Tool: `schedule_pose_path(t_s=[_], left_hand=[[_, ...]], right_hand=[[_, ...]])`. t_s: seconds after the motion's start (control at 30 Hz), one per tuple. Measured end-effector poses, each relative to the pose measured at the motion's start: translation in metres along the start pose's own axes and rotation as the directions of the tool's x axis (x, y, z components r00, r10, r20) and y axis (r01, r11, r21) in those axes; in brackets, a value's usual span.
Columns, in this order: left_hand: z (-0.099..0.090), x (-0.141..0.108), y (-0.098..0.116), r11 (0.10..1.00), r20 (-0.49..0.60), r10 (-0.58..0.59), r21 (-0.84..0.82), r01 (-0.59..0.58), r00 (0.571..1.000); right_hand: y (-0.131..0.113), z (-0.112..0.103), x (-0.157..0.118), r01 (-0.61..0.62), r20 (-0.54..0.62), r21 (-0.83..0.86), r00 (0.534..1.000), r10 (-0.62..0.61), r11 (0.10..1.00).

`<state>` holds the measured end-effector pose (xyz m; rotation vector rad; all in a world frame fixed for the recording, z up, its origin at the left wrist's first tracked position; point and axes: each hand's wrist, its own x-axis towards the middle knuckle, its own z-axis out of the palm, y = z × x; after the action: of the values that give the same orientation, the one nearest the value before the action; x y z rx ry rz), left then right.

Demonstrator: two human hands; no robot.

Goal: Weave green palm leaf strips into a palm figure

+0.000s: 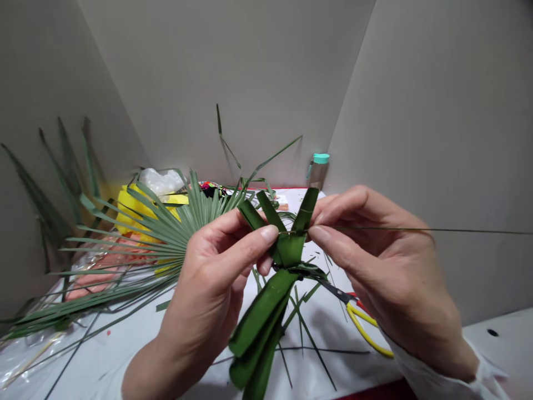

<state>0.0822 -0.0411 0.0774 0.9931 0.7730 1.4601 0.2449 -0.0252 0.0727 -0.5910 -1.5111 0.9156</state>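
A folded green leaf figure (pixel 288 250) is held up in the middle of the view, with strips fanning out at its top and wider folded leaves hanging below a tied waist. My left hand (pixel 216 278) pinches its upper left part between thumb and fingers. On the other side my right hand (pixel 375 266) is closed, thumb against fingertips, on a thin wire-like strand (pixel 387 228) at the figure's upper right. That strand crosses the figure and runs out to the right edge.
Yellow-handled scissors (pixel 366 328) lie under my right hand. A large fan palm leaf (pixel 183 233) spreads at the left, over yellow and pink packages. A bottle with a turquoise lid (pixel 318 169) stands at the back. Leaf scraps (pixel 306 328) lie on the white table (pixel 133 339).
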Motion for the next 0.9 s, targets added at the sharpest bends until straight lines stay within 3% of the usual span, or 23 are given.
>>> schedule_pose_path(t_s=[0.3, 0.9], left_hand=[[-0.001, -0.003, 0.0, 1.0, -0.008, -0.023, 0.015, 0.023, 1.0], [0.003, -0.009, 0.005, 0.999, 0.016, 0.039, -0.002, -0.039, 0.999]], right_hand=[[-0.004, 0.004, -0.001, 0.074, -0.013, -0.132, 0.997, -0.076, 0.989], [-0.006, 0.009, -0.006, 0.116, -0.082, -0.199, 0.988, -0.134, 0.973]])
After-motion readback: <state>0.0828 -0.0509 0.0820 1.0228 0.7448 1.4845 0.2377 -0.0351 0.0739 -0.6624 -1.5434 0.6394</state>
